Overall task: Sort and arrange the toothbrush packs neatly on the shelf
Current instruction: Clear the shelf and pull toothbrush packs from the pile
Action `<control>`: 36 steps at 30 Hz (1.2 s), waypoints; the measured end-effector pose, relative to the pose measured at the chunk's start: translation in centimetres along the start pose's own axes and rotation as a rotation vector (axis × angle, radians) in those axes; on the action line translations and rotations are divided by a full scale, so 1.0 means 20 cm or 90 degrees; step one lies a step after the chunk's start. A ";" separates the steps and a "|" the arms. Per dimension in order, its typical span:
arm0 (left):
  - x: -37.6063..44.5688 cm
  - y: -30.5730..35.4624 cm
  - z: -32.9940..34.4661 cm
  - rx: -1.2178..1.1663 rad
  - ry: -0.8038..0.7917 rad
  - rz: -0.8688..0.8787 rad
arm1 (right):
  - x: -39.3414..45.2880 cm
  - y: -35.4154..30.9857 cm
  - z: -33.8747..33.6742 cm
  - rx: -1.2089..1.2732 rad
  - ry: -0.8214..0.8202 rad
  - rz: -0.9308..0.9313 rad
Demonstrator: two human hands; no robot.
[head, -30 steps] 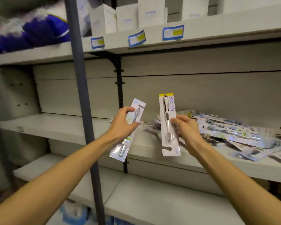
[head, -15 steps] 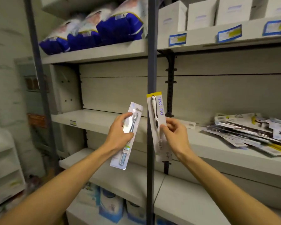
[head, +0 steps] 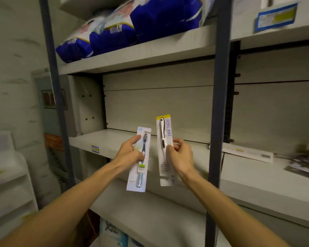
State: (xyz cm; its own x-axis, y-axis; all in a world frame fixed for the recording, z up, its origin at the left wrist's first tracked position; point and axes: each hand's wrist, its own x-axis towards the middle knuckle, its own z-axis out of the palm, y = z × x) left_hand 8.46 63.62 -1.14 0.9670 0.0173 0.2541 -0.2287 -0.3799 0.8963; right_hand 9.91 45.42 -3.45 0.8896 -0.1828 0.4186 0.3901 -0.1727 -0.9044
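While both packs hang upright before the shelf [head: 114, 145] | left hand [head: 130, 154] pinches grey toothbrush pack [head: 139, 159] | right hand [head: 181, 155] pinches white toothbrush pack [head: 164, 150] | left nearer the bare shelf section.

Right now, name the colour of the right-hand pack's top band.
Yellow band, clearest in the head view.

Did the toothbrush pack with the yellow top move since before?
Yes. The yellow-topped pack in the right hand went left: it was right of the dark shelf post earlier, and now it is left of it.
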 end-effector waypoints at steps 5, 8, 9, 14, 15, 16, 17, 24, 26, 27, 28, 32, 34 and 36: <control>0.41 -0.03 -0.04 0.041 -0.044 -0.024 | 0.34 0.08 0.09 -0.019 0.076 0.031; 0.61 -0.08 0.04 0.060 -0.057 -0.026 | 0.47 0.16 0.11 -0.034 0.124 0.061; 0.67 -0.10 0.07 0.069 -0.065 -0.029 | 0.49 0.18 0.12 -0.045 0.137 0.077; 0.96 -0.20 0.20 0.167 -0.126 -0.030 | 0.57 0.26 0.11 -0.088 0.193 0.128; 1.01 -0.22 0.22 0.204 -0.148 -0.025 | 0.60 0.27 0.11 -0.096 0.202 0.134; 1.07 -0.26 0.24 0.249 -0.174 -0.013 | 0.62 0.28 0.11 -0.108 0.212 0.138; 1.11 -0.30 0.25 0.291 -0.191 0.000 | 0.63 0.29 0.11 -0.111 0.220 0.141; 1.36 -0.48 0.05 0.455 -0.211 0.153 | 0.82 0.29 0.31 -0.058 0.212 0.146; 1.44 -0.52 -0.08 0.508 -0.198 0.187 | 0.89 0.28 0.43 -0.030 0.199 0.154; 1.48 -0.53 -0.16 0.539 -0.192 0.201 | 0.93 0.26 0.51 -0.004 0.187 0.163; 1.52 -0.55 -0.25 0.567 -0.181 0.216 | 0.97 0.25 0.59 0.020 0.169 0.177; 1.67 -0.69 -0.60 0.604 -0.130 0.235 | 1.13 0.25 1.03 0.024 0.061 0.239; 1.72 -0.79 -0.77 0.626 -0.122 0.225 | 1.18 0.27 1.27 -0.005 0.011 0.261; 1.76 -0.89 -0.92 0.645 -0.115 0.219 | 1.22 0.31 1.50 -0.031 -0.020 0.275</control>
State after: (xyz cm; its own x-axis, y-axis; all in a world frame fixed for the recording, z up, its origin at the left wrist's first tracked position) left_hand 44.45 88.05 -1.42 0.8902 -0.3409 0.3022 -0.3717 -0.9271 0.0491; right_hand 41.05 68.91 -1.31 0.9758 -0.2189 -0.0006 -0.0304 -0.1327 -0.9907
